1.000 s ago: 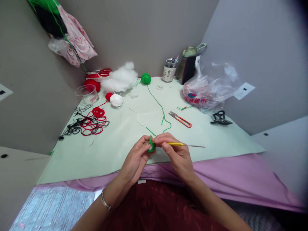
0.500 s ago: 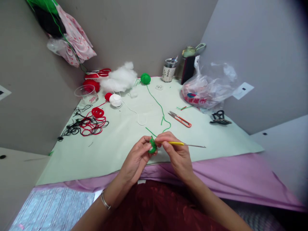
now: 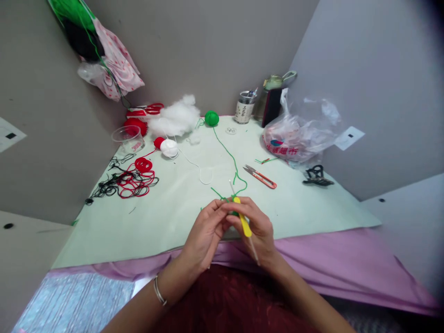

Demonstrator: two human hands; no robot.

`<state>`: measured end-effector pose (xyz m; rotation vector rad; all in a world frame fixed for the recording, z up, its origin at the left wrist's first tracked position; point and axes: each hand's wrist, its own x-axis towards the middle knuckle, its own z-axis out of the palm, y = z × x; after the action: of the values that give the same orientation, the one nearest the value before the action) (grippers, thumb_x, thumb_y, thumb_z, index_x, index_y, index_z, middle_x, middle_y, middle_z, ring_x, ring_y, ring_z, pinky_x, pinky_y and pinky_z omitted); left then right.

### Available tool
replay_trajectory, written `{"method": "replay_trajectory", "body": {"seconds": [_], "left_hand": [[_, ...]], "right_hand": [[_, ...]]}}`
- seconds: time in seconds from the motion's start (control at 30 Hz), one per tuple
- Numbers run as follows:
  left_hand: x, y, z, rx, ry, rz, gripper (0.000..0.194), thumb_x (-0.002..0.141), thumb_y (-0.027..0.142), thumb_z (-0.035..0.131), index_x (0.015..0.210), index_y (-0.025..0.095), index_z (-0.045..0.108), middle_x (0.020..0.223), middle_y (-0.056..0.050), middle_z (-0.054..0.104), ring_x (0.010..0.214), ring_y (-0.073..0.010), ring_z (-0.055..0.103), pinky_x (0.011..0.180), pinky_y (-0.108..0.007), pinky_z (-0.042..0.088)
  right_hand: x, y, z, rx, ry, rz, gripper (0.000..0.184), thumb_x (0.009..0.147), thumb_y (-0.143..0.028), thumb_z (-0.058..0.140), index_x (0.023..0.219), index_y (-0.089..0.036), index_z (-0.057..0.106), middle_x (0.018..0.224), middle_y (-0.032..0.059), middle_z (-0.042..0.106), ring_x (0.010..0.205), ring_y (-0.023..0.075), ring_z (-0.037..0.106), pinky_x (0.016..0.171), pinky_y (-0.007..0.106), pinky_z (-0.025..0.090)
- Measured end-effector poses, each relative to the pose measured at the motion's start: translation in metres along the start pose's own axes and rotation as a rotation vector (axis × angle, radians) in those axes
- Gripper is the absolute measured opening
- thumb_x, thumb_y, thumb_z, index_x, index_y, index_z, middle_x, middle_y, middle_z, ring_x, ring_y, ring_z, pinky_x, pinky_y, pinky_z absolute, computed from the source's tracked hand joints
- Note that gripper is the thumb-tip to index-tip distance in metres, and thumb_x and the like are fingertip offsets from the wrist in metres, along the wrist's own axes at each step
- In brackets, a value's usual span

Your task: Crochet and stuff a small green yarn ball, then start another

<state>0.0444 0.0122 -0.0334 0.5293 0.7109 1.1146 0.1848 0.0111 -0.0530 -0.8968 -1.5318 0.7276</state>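
My left hand [image 3: 205, 231] and my right hand [image 3: 257, 226] meet at the near edge of the pale green mat [image 3: 166, 203]. Between the fingertips of my left hand sits a small green crochet piece [image 3: 234, 212], mostly hidden by the fingers. My right hand is closed around a crochet hook [image 3: 243, 223] with a yellow handle; its metal tip points away from me. A green strand [image 3: 231, 159] runs from the piece to a green yarn ball [image 3: 211, 118] at the back.
Red-handled snips [image 3: 261, 176] lie right of the strand. Red and black yarn tangles [image 3: 130, 178] lie at the left, with a clear cup [image 3: 129, 138], white stuffing [image 3: 175, 118] and a red-and-white ball [image 3: 166, 146]. A plastic bag [image 3: 298, 134], jar [image 3: 244, 106] and black clip [image 3: 316, 175] stand at the right.
The crochet hook has swung from lying sideways, pointing right, to pointing away from me with its shaft across my right hand. Both hands stay together on the green piece.
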Motion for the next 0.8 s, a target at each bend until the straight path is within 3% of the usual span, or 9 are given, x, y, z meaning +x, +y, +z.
{"method": "replay_trajectory", "body": {"seconds": [0.1, 0.2, 0.33, 0.4, 0.47, 0.57, 0.63, 0.73, 0.8], "left_hand": [[0.003, 0.011, -0.007, 0.253, -0.013, 0.164, 0.028, 0.091, 0.041, 0.079, 0.078, 0.018, 0.07, 0.084, -0.003, 0.065, 0.088, -0.0179, 0.059, 0.09, -0.028, 0.047], [0.007, 0.024, -0.008, 0.523, 0.0, 0.403, 0.028, 0.1, 0.048, 0.065, 0.1, 0.022, 0.075, 0.112, -0.007, 0.071, 0.115, -0.0227, 0.059, 0.106, -0.031, 0.04], [0.013, 0.043, -0.002, 0.594, -0.278, 0.378, 0.046, 0.095, 0.055, 0.069, 0.127, 0.023, 0.073, 0.128, -0.011, 0.069, 0.128, -0.0282, 0.057, 0.112, -0.035, 0.038], [0.015, 0.055, -0.003, 0.69, -0.406, 0.31, 0.038, 0.095, 0.053, 0.069, 0.116, 0.023, 0.077, 0.102, -0.008, 0.073, 0.103, -0.0257, 0.064, 0.099, -0.035, 0.044], [0.018, 0.067, -0.008, 0.903, -0.536, 0.159, 0.031, 0.099, 0.046, 0.065, 0.084, 0.022, 0.077, 0.081, -0.005, 0.069, 0.082, -0.0221, 0.061, 0.083, -0.032, 0.045], [0.021, 0.078, -0.016, 0.934, -0.245, 0.365, 0.032, 0.097, 0.041, 0.068, 0.071, 0.022, 0.07, 0.075, -0.002, 0.063, 0.079, -0.0204, 0.058, 0.081, -0.029, 0.043], [0.022, 0.077, -0.016, 0.849, -0.124, 0.485, 0.023, 0.095, 0.042, 0.071, 0.083, 0.023, 0.074, 0.088, -0.003, 0.068, 0.092, -0.0216, 0.061, 0.091, -0.03, 0.043], [0.02, 0.066, -0.007, 0.8, -0.372, 0.379, 0.04, 0.1, 0.054, 0.06, 0.121, 0.024, 0.075, 0.129, -0.011, 0.071, 0.122, -0.0278, 0.061, 0.107, -0.036, 0.041], [0.016, 0.06, -0.004, 0.817, -0.569, 0.223, 0.043, 0.101, 0.058, 0.056, 0.112, 0.023, 0.078, 0.111, -0.011, 0.076, 0.106, -0.0271, 0.065, 0.098, -0.037, 0.046]], "right_hand": [[0.004, -0.009, -0.01, 0.136, 0.074, 0.142, 0.014, 0.097, -0.032, 0.072, 0.108, -0.032, 0.081, 0.102, 0.0036, 0.075, 0.087, 0.0194, 0.07, 0.083, 0.035, 0.056], [0.007, -0.017, -0.016, 0.374, 0.024, 0.261, 0.016, 0.099, -0.039, 0.069, 0.108, -0.03, 0.079, 0.105, 0.0031, 0.074, 0.07, 0.014, 0.066, 0.072, 0.032, 0.055], [0.009, -0.024, -0.02, 0.542, -0.018, 0.342, 0.022, 0.095, -0.047, 0.073, 0.103, -0.026, 0.079, 0.093, 0.0031, 0.073, 0.059, 0.0116, 0.061, 0.059, 0.028, 0.049], [0.01, -0.026, -0.025, 0.554, -0.019, 0.34, 0.023, 0.093, -0.047, 0.075, 0.1, -0.026, 0.079, 0.089, 0.0025, 0.072, 0.057, 0.0115, 0.06, 0.056, 0.028, 0.046], [0.011, -0.027, -0.03, 0.54, -0.029, 0.329, 0.022, 0.092, -0.046, 0.076, 0.1, -0.026, 0.079, 0.09, 0.0025, 0.072, 0.059, 0.0122, 0.061, 0.056, 0.028, 0.046], [0.01, -0.028, -0.034, 0.533, -0.061, 0.326, 0.02, 0.093, -0.045, 0.075, 0.101, -0.027, 0.079, 0.091, 0.0018, 0.071, 0.06, 0.012, 0.062, 0.058, 0.028, 0.047], [0.01, -0.029, -0.033, 0.541, -0.095, 0.329, 0.019, 0.094, -0.045, 0.074, 0.101, -0.028, 0.079, 0.091, 0.0013, 0.071, 0.059, 0.0113, 0.061, 0.059, 0.028, 0.048], [0.009, -0.03, -0.03, 0.512, -0.142, 0.321, 0.021, 0.095, -0.045, 0.073, 0.103, -0.027, 0.079, 0.09, 0.0023, 0.071, 0.058, 0.0123, 0.061, 0.061, 0.03, 0.051], [0.01, -0.03, -0.03, 0.475, -0.145, 0.301, 0.022, 0.094, -0.045, 0.073, 0.103, -0.026, 0.079, 0.086, 0.0025, 0.071, 0.059, 0.0139, 0.062, 0.061, 0.032, 0.053]]}}
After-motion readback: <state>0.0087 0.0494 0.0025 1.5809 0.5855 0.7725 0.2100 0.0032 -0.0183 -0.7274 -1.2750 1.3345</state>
